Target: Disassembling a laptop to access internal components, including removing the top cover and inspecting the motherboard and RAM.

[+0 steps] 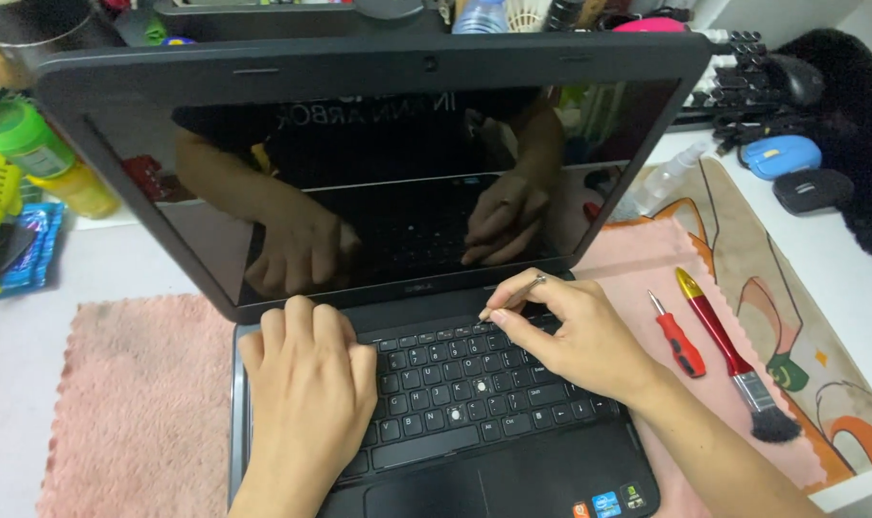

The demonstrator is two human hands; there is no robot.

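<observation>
A white surface (33, 278) carries pink cloths under the black laptop (474, 384). The right hand (575, 336) pinches a thin metal pick (512, 295), its long axis slanting up-right, tip down-left at the keys; the left hand (306, 384) lies flat, released.

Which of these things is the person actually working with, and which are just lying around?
In use:
- laptop, with two key caps missing
- left hand, resting on its keys
- right hand, holding a thin metal tool at the top key row

Lying about:
- small red screwdriver
- red-handled brush
- blue mouse
- dark mouse
- pink cloth
- yellow bottle with green cap
</observation>
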